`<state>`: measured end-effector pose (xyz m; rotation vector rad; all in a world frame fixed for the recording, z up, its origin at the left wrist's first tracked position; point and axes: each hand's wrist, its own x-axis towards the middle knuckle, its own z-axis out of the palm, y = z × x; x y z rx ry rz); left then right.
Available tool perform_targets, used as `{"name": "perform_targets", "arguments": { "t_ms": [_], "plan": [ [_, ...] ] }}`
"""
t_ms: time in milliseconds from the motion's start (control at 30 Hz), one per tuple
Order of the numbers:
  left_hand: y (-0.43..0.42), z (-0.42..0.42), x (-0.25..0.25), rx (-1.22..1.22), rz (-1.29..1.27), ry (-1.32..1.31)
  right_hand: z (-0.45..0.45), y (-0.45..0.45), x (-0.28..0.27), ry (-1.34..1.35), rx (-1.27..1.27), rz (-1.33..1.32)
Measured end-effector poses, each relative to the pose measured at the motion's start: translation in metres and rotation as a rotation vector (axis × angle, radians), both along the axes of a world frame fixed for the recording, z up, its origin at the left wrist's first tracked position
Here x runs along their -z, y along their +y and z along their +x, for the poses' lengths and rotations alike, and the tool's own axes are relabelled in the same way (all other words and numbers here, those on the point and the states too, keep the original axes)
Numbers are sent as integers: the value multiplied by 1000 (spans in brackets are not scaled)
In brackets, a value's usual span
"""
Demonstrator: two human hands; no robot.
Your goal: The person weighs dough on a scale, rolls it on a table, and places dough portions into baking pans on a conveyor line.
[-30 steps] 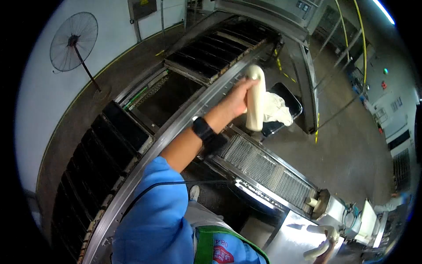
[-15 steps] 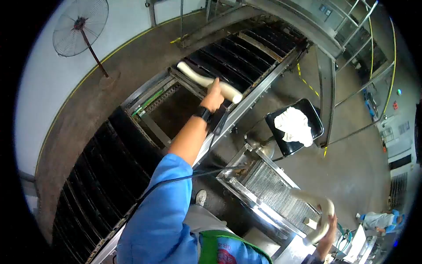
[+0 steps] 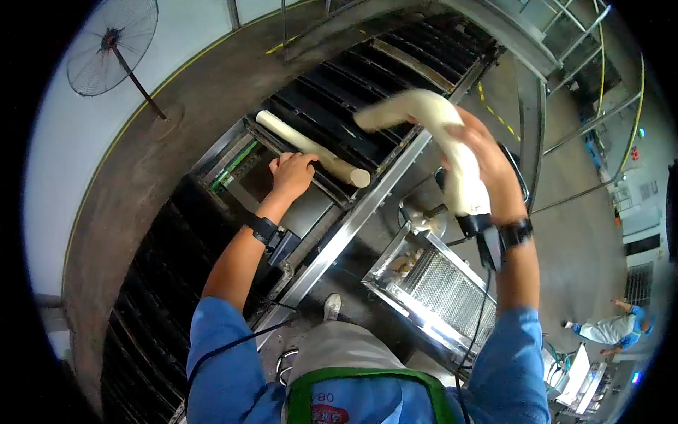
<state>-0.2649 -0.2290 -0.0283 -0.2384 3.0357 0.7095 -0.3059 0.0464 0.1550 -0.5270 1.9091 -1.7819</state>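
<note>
A long, pale, root-like piece (image 3: pixel 304 145) with a cut round end lies in a black trough of the slatted conveyor. My left hand (image 3: pixel 292 173) is beside it at the bar of the opening, fingers apart and close to the piece; whether they touch it I cannot tell. My right hand (image 3: pixel 482 152) is closed around a second pale piece (image 3: pixel 431 109), bent and blurred by motion. That piece is raised over the conveyor's near edge, its far end over the black slats. Both wrists wear black bands.
The slatted conveyor (image 3: pixel 173 272) runs diagonally across the view. A metal tray with a perforated bed (image 3: pixel 452 293) stands at right, near a partly hidden black bin (image 3: pixel 519 177). A standing fan (image 3: pixel 111 41) is at far left. Another person (image 3: pixel 611 331) is at far right.
My left hand has let go of the first pale piece, now lying in the trough, and moved back. My right hand has carried the bent piece up from the tray toward the conveyor.
</note>
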Motion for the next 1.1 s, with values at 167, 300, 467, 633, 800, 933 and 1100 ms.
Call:
{"name": "perform_targets", "arguments": {
  "t_ms": [167, 300, 467, 633, 800, 933, 1100],
  "plan": [
    [2, -6, 18, 155, -334, 147, -60, -56, 62, 278, 60, 272],
    [-11, -4, 22, 156, -616, 32, -25, 12, 73, 241, 110, 318],
    [-41, 1, 32, 44, -802, 3, 82, 155, 119, -115, 224, 408],
    [-26, 31, 28, 75, -836, -239, 250, 307, 181, 15, 426, 1135],
    [-3, 88, -5, 141, -760, 195, 350, 449, 246, 158, 475, 1539],
    [27, 84, 7, 241, -798, 309, 335, 494, 289, 138, 271, 1729],
    [48, 112, -5, 138, -551, 260, 295, 461, 247, 126, 194, 1498]
  ]
}}
